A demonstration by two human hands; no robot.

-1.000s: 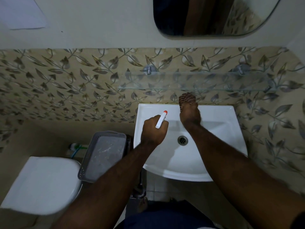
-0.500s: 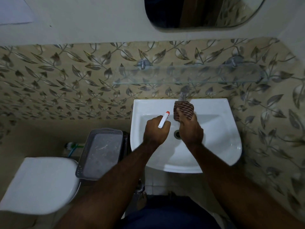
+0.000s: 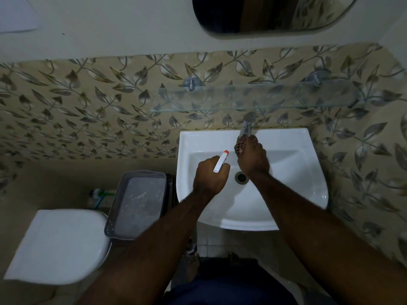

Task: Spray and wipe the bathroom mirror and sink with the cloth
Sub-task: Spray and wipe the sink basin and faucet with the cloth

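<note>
The patterned cloth (image 3: 242,146) is sitting bunched under the right hand (image 3: 253,160), whose fingers are curling round it and pressing it against the back of the sink (image 3: 297,172), just below the spout of the tap (image 3: 247,126). A second ago that cloth was covering the tap itself. Now it is lying lower and the metal spout is showing above it, so the wiping appears to be moving off the fitting and down into the basin, towards the drain (image 3: 241,177). The left hand (image 3: 209,177) is still hovering over the left half of the bowl, clamping round a white spray bottle (image 3: 221,161) with its orange tip pointing up and away. The mirror (image 3: 275,14) is hanging above the glass shelf (image 3: 253,97), well apart from both hands; whether it is already wiped cannot be told. A grey basket (image 3: 138,203) and the toilet (image 3: 59,245) are standing to the left.
</note>
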